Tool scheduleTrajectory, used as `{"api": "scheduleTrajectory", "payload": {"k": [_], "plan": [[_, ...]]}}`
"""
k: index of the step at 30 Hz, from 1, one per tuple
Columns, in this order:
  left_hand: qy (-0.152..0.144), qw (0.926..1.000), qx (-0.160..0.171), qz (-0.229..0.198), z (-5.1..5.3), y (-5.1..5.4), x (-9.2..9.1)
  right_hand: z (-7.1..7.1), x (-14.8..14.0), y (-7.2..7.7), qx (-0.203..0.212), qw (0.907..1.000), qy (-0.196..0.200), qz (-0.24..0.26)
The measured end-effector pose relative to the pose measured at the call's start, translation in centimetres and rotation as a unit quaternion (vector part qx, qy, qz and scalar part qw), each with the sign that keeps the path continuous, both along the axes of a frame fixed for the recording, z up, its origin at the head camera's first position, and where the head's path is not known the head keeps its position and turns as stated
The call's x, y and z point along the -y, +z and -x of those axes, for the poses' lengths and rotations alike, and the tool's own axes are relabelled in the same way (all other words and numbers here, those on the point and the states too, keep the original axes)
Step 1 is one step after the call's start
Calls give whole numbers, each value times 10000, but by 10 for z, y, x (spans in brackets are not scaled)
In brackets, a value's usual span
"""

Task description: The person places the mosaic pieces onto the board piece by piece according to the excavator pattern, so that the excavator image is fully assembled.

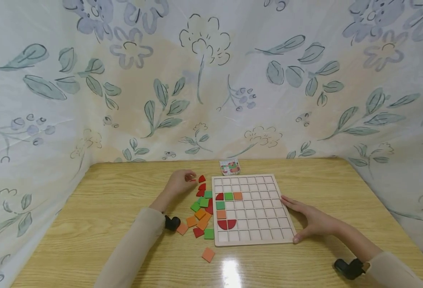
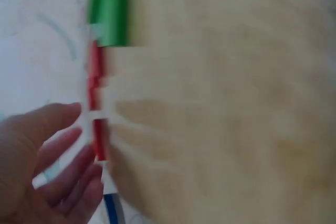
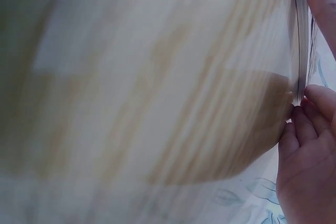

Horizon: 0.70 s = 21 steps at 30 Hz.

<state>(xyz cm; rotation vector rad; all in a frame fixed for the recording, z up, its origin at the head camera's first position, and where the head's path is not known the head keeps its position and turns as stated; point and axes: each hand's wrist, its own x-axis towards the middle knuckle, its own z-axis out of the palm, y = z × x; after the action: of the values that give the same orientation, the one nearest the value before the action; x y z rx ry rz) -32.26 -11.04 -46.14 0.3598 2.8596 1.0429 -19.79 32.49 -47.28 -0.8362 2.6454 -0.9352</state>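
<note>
At the left of the gridded wooden board, my left hand hovers by several red quarter-round pieces. A red sliver shows at its fingertips. In the left wrist view, the thumb stands apart from loosely bent fingers, close to a red piece; whether they touch it is unclear. My right hand rests along the board's right edge, fingers extended, thumb at the near corner. Red, green and orange pieces lie on the board's left squares, among them a green square.
Loose green squares, orange squares and red pieces are heaped left of the board. One orange square lies apart near the front. A small patterned card is behind the board. Floral cloth surrounds the wooden table.
</note>
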Motion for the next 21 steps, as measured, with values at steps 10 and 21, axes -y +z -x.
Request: {"api": "scheduleTrajectory", "payload": {"k": [10, 21], "plan": [[-313, 9991, 95, -277, 1, -1, 6, 0, -3, -4, -289, 9995, 113, 49], [-211, 9990, -96, -385, -2, -2, 6, 0, -3, -5, -240, 9997, 85, 26]]}}
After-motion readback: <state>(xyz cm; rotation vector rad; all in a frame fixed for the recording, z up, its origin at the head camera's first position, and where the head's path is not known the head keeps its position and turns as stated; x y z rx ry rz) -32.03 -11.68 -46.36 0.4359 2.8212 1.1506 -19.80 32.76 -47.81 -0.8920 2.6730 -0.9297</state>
